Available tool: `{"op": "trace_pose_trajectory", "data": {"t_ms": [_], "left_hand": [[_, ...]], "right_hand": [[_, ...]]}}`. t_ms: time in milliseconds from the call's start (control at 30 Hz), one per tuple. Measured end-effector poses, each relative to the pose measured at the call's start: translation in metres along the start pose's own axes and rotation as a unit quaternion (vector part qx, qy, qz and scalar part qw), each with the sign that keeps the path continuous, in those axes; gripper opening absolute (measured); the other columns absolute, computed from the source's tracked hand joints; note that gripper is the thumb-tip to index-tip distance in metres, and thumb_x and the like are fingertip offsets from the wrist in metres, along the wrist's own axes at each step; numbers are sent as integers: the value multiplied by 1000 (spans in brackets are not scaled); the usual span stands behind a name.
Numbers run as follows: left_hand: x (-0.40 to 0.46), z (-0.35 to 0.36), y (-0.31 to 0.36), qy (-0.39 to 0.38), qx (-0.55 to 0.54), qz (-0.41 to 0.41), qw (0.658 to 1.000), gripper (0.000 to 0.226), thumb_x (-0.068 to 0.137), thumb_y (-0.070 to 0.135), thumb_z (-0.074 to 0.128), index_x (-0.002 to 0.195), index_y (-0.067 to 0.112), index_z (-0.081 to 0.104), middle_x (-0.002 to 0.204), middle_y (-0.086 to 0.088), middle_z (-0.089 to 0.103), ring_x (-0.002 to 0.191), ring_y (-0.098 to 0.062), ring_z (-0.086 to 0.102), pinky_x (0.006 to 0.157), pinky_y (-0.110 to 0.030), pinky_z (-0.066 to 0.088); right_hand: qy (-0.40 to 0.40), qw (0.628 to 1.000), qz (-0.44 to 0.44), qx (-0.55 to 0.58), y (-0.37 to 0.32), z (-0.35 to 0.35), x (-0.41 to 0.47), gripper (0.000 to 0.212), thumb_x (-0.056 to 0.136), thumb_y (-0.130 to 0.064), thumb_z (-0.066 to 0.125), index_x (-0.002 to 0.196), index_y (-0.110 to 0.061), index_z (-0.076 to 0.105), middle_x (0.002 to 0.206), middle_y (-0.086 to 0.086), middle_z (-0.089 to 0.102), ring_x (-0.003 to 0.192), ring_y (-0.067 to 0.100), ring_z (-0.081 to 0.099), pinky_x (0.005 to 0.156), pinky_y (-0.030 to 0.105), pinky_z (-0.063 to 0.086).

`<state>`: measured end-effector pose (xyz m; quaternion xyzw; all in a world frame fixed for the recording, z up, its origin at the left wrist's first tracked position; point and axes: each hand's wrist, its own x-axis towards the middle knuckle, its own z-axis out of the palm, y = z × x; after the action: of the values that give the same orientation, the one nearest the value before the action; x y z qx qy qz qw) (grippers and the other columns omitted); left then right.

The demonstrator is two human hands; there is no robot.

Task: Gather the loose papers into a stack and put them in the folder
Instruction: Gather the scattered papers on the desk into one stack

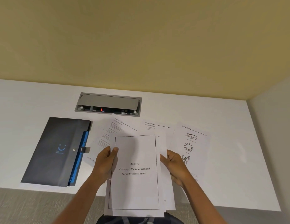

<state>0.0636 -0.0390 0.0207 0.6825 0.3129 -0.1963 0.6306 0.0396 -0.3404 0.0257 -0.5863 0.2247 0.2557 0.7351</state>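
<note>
Lower left of frame: dark folder (pixel 57 151) w/ blue inner edge + snap tab, lying flat and closed on white desk (pixel 27 102), well apart from the hands. Upper centre: grey cable/power hatch (pixel 108 102) set into desk, lid partly up, small red light inside.

Centre left: left hand (pixel 105 164) grips left edge of a stack of papers (pixel 134 175), thumb on top of the front sheet, other fingers hidden behind it. Stack is lifted off desk, held between both hands at centre-bottom of frame, lower end past the desk's near edge. Front sheet has a border and reads "Chapter 3".

Behind the stack, centre: loose sheets (pixel 115 131) w/ text still flat on desk, fanned and overlapping.

Centre right: right hand (pixel 175 165) holds right edge of stack, fingers curled around it; exact grip partly hidden.

Right: one more sheet w/ diagrams (pixel 191 143) flat on desk, just beside right hand.
</note>
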Motion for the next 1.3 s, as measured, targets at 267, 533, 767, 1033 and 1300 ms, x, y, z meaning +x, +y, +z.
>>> {"op": "trace_pose_trajectory", "data": {"t_ms": [267,533,767,1033,1300], "left_hand": [[-1,13,-11,-3,7,-32,999,29,102,34,63,103,6,69,101,-12,80,98,-34,77,90,-50,63],[-14,24,-9,27,35,17,999,11,104,28,61,95,23,67,91,-3,78,94,-34,75,84,-47,64],[-23,21,-8,31,34,20,999,14,104,32,59,103,19,62,99,-9,78,86,-33,79,76,-45,67],[-23,20,-7,65,26,12,997,17,105,29,57,95,16,61,96,-12,78,88,-34,79,69,-38,66],[-19,22,5,47,-6,30,998,13,106,28,57,102,18,64,100,-7,79,83,-27,81,67,-37,67]], "right_hand": [[-43,998,40,-19,1,7,-7,20,105,-10,67,118,-15,82,118,16,83,105,29,81,84,39,69],[169,956,-43,-237,-63,-60,22,26,98,-20,78,118,-3,77,115,13,82,111,38,77,97,44,60],[175,767,79,-611,-86,-147,29,139,80,-55,89,171,-8,-5,181,12,-4,168,32,2,132,58,22],[184,783,52,-592,-62,-154,28,131,85,-45,88,169,-1,-2,181,10,7,167,28,12,130,55,24],[326,871,11,-368,-32,-137,15,114,78,-11,94,168,-13,23,150,22,55,139,42,54,107,52,49]]}}
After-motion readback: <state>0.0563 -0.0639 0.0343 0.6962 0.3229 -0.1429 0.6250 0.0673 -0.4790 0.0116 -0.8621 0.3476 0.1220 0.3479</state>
